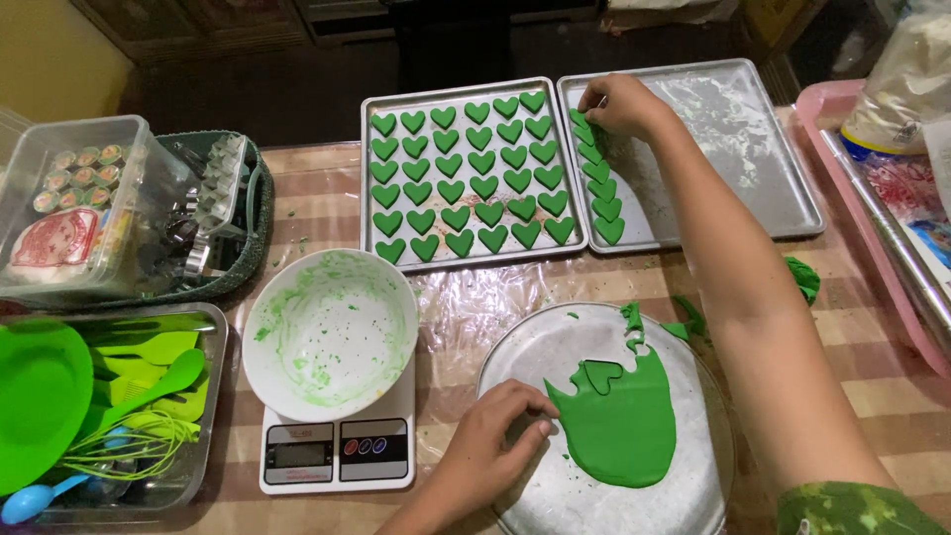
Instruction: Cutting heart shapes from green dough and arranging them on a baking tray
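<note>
My right hand (619, 104) reaches to the far left corner of the right baking tray (753, 168), its fingers on a green heart-shaped dough piece at the top of a column of green hearts (599, 188). My left hand (490, 446) rests on the round metal plate (555, 347), fingers curled around a small cutter at the edge of the rolled green dough sheet (619, 426). A cut heart (602, 375) lies in the sheet. The left baking tray (369, 178) is filled with rows of green dough hearts (466, 178).
A smeared white bowl (329, 332) sits on a kitchen scale (337, 451). At left are a metal tray of green utensils (129, 396), a clear plastic box (89, 208) and a basket of cutters (223, 198). A pink tray (842, 109) is at right. Dough scraps (804, 277) lie nearby.
</note>
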